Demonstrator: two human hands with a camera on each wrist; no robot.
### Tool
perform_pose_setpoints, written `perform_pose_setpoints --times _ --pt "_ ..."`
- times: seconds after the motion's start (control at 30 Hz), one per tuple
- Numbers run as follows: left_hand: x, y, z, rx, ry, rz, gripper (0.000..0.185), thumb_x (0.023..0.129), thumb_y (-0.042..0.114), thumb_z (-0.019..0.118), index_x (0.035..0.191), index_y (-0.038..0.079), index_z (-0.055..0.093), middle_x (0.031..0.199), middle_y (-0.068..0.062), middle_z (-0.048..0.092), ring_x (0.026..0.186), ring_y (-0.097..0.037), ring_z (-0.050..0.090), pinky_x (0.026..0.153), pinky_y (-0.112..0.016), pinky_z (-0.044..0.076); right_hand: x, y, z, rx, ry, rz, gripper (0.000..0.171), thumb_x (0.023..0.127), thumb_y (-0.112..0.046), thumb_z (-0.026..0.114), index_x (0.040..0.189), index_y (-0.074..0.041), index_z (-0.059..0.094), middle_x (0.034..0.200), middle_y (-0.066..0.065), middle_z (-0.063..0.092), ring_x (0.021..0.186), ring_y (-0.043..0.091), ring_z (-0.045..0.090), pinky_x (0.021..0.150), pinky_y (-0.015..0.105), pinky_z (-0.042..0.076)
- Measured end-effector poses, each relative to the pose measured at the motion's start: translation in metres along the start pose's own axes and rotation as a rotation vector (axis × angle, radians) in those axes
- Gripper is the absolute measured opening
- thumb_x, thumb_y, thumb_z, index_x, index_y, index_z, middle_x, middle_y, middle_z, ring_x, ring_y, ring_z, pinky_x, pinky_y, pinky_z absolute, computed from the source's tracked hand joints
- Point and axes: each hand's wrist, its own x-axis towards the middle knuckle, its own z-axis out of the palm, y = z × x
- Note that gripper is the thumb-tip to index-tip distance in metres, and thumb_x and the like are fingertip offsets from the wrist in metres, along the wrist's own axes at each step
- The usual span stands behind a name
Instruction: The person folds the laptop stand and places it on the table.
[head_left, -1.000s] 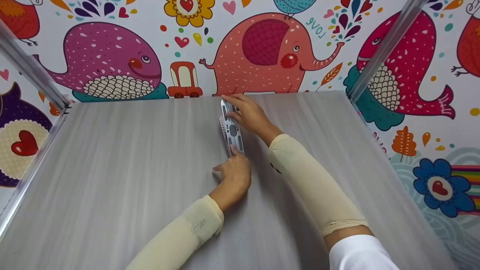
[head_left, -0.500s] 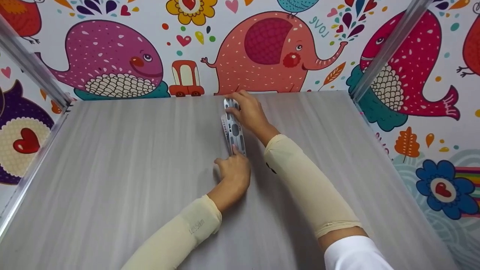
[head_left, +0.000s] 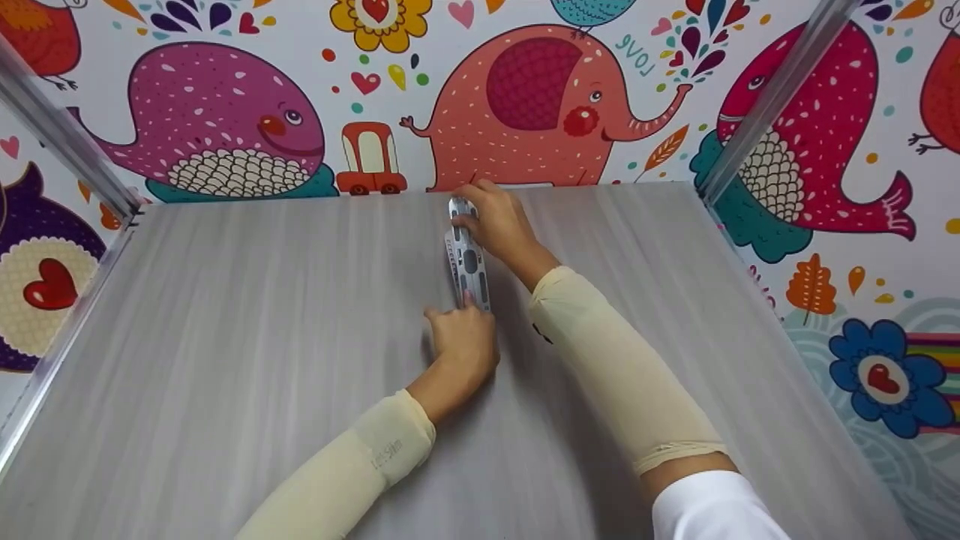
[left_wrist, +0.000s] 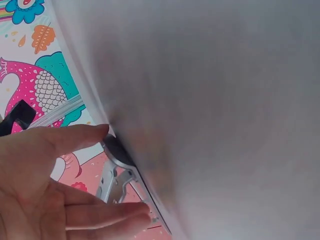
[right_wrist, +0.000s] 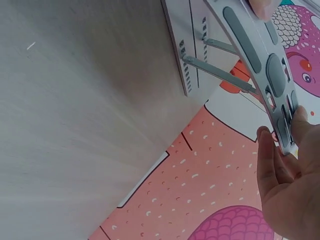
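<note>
The left hand (head_left: 463, 341), fingers extended, sets its thumb against the 6 o'clock end of the folding laptop stand (head_left: 470, 262), toward 12 o'clock on the desk (head_left: 262, 337); the right hand's (head_left: 499, 221) fingers pinch its 12 o'clock end.

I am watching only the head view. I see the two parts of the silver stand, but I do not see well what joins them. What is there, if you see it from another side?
Observer: In the right wrist view, two narrow struts bridge the gap between the slotted plate and the base.
Operator: Thank you. My view of the near end is covered by the left hand. What is behind it?
Observer: The left wrist view shows a dark rounded pad at that end.
</note>
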Motion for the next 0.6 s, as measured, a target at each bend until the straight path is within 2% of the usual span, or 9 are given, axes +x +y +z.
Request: perform_pose_setpoints --times 0.13,0.3,0.4,0.6 --pt "0.001 -0.004 -0.001 -0.002 -0.007 0.025 0.060 0.089 0.029 0.068 0.139 -0.002 0.060 0.129 -0.013 0.071 0.080 -0.032 0.074 0.088 -0.062 0.045 0.002 0.001 -0.002 0.002 -0.004 -0.003 0.038 0.089 -0.029 0.080 0.126 -0.022 0.069 0.109 0.001 0.065 0.101 0.018 0.066 0.089 0.027 0.058" --pt "0.000 -0.010 -0.001 -0.018 -0.011 0.052 0.049 0.086 0.028 0.071 0.129 0.005 0.070 0.130 -0.012 0.071 0.080 -0.033 0.072 0.085 -0.061 0.044 0.002 0.004 -0.006 -0.009 -0.005 -0.008 0.038 0.090 -0.029 0.079 0.126 -0.020 0.070 0.113 0.002 0.067 0.109 0.019 0.066 0.094 0.029 0.057" --pt "0.000 -0.015 -0.001 -0.040 0.000 0.065 0.053 0.084 0.028 0.073 0.130 0.003 0.069 0.126 -0.010 0.073 0.080 -0.033 0.072 0.088 -0.063 0.043 0.000 0.009 -0.009 -0.032 0.003 -0.024 0.037 0.091 -0.030 0.078 0.125 -0.018 0.071 0.113 0.003 0.068 0.107 0.019 0.067 0.095 0.030 0.057" --pt "-0.003 -0.030 0.003 -0.077 0.055 0.101 0.065 0.086 0.029 0.071 0.139 -0.005 0.058 0.102 -0.013 0.078 0.081 -0.034 0.072 0.084 -0.061 0.042 -0.003 0.019 -0.016 -0.028 0.007 -0.045 0.035 0.093 -0.030 0.076 0.123 -0.015 0.072 0.109 0.004 0.070 0.102 0.020 0.067 0.092 0.030 0.057"
